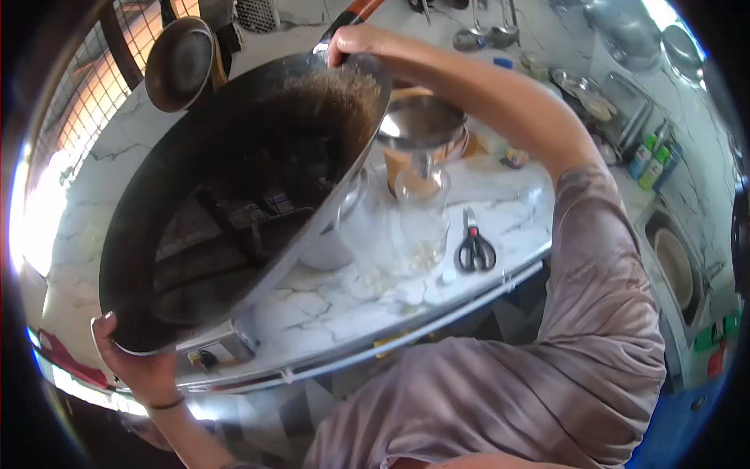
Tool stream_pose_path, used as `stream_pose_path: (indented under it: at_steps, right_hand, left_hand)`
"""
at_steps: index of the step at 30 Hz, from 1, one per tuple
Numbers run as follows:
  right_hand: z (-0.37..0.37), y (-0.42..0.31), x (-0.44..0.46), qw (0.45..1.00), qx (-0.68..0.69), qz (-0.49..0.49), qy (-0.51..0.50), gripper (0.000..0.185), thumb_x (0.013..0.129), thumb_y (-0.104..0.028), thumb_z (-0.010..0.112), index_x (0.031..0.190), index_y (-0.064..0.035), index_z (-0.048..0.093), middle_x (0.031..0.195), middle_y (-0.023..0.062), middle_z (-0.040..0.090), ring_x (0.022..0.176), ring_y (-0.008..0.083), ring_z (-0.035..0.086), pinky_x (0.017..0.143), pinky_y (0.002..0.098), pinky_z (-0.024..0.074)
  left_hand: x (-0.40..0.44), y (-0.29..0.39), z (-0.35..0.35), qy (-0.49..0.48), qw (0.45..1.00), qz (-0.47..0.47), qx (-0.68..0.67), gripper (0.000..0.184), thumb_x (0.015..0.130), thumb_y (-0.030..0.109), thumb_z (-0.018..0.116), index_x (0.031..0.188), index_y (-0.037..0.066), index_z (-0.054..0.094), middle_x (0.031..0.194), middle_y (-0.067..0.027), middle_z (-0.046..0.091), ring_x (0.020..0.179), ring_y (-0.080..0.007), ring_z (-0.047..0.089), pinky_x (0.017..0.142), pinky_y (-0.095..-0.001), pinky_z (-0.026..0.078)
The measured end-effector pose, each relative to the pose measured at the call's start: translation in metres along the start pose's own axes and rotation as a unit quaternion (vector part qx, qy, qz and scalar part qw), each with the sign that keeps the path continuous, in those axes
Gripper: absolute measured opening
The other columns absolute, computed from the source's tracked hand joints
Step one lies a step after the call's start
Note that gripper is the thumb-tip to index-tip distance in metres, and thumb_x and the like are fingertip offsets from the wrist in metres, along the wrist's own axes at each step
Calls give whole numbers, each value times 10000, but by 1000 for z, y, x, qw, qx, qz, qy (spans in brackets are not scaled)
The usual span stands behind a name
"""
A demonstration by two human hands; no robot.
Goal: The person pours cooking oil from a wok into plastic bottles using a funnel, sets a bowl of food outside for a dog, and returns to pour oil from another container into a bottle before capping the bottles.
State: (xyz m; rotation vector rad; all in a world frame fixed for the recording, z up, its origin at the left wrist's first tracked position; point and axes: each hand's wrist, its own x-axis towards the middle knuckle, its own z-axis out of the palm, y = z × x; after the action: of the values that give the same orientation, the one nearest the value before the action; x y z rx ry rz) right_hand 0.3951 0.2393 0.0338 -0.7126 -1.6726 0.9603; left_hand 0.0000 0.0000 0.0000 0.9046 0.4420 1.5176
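A large dark wok (258, 180) is held tilted up above the counter, its blackened inside facing me and a brownish patch near its upper right rim. My left hand (141, 363) grips the lower left rim, thumb over the edge. At the top, my right hand (355, 43) is closed on the rim beside the red-orange handle. Right of the wok, a metal funnel (422, 121) sits over a clear plastic bottle (423, 203). Black scissors (475, 246) lie on the counter. The wok hides much of the stove (219, 344) beneath it.
A smaller pan (181, 64) hangs at the upper left, near a barred window. Ladles (473, 37) hang on the back wall. Green-capped bottles (652, 160) stand at the right, beyond a dish rack, near a sink (676, 262). The marble counter's front edge (406, 328) runs before me.
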Motion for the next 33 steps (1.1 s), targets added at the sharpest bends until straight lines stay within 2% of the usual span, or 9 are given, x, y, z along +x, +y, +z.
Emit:
stream_pose_path:
  at_steps: [1, 2, 3, 11, 13, 15, 18, 23, 33]
  right_hand:
    - [20, -23, -5, 991, 35, -107, -79, 64, 606, -1, 491, 558, 14, 531, 605, 115, 526, 586, 214, 506, 579, 296, 424]
    - [37, -41, -25, 999, 51, -2, 15, 87, 597, 17, 456, 533, 24, 514, 577, 119, 517, 567, 220, 502, 562, 308, 417]
    - [-7, -25, -25, 997, 71, -2, 10, 87, 597, 17, 456, 533, 24, 514, 577, 119, 517, 567, 220, 502, 562, 308, 417]
    - [-31, 24, 15, 945, 246, -132, -172, 133, 603, -57, 488, 512, 37, 512, 558, 139, 505, 549, 235, 499, 534, 326, 413]
    - [-31, 34, 28, 974, 199, -64, -86, 169, 610, -116, 536, 533, 35, 527, 559, 131, 504, 558, 229, 501, 544, 329, 415]
    - [-33, 41, 35, 969, 211, -62, -117, 161, 607, -114, 542, 543, 34, 528, 576, 128, 509, 547, 222, 498, 532, 332, 414]
    - [-32, 41, 35, 956, 254, -80, -121, 86, 585, -35, 506, 527, 28, 512, 586, 124, 508, 527, 215, 491, 503, 326, 407]
    - [-23, 17, 28, 974, 221, 46, -5, 61, 538, 64, 466, 514, 12, 485, 573, 119, 478, 508, 217, 485, 447, 314, 389]
    - [-29, 27, 29, 958, 280, -10, -58, 68, 558, 72, 454, 535, 22, 493, 585, 126, 479, 521, 228, 505, 457, 314, 425]
  left_hand:
    - [-5, 0, 10, 19, 1000, 23, 4, 355, 683, 176, 489, 973, -25, 532, 965, -127, 576, 884, -305, 554, 733, -445, 473]
    - [-5, -11, 21, 38, 999, 32, 17, 354, 687, 176, 481, 964, -38, 531, 959, -133, 576, 883, -303, 554, 732, -448, 473]
    - [-5, -23, 42, 57, 997, 40, 30, 353, 691, 176, 473, 955, -51, 530, 952, -139, 577, 882, -301, 555, 731, -451, 474]
    - [-18, -52, 104, 97, 989, 52, 95, 355, 682, 175, 435, 937, -55, 520, 905, -174, 574, 817, -280, 577, 672, -389, 515]
    - [-18, -54, 110, 125, 978, 77, 149, 337, 675, 184, 438, 910, -40, 527, 873, -156, 579, 784, -272, 580, 663, -371, 514]
    - [-19, -56, 120, 144, 972, 74, 171, 327, 666, 191, 442, 890, -30, 530, 850, -146, 581, 769, -269, 579, 656, -360, 509]
    - [-18, -54, 126, 148, 971, 81, 169, 341, 659, 193, 450, 912, -23, 528, 863, -144, 580, 788, -273, 576, 674, -376, 501]
    - [-17, -47, 128, 156, 964, 92, 196, 367, 651, 201, 468, 957, 7, 524, 904, -125, 575, 811, -275, 570, 702, -400, 486]
    - [-12, -48, 139, 166, 959, 95, 207, 366, 652, 192, 469, 966, 11, 525, 934, -110, 571, 850, -258, 560, 738, -385, 464]
